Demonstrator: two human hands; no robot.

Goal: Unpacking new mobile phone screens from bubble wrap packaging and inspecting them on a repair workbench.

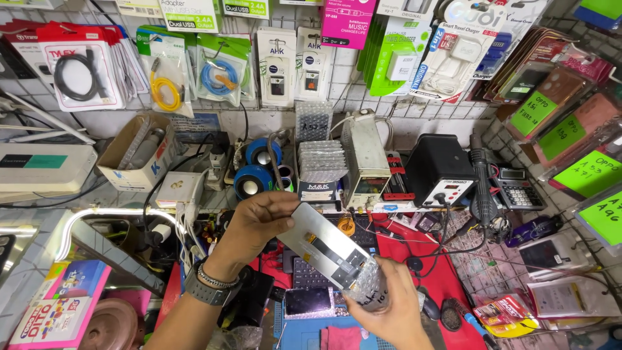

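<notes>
Both hands' grips pinching a silver phone screen panel (327, 246), left hand (256, 223), right hand (389, 311), cluttered red workbench mat (447, 279), packaged chargers on wall grid (343, 97)

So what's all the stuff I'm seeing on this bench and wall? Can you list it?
Flat silvery phone screen panel: one, metallic grey, held over the bench between both hands.
Clear bubble-wrap sleeve: one, transparent, on the panel's lower end.
Small dark phone: one, black, lying on the bench below the panel.
Round blue speakers: two, blue and black, back of the bench.
Black soldering station box: one, black, right of centre.
Grey desk calculator: one, grey, far right.
Coiled cables in hanging packs: several, yellow, blue, black, on the wall grid.
Open cardboard box: one, tan, left shelf.
Left hand: grips the panel's upper end; dark watch on the wrist.
Right hand: holds the wrapped lower end.
</notes>
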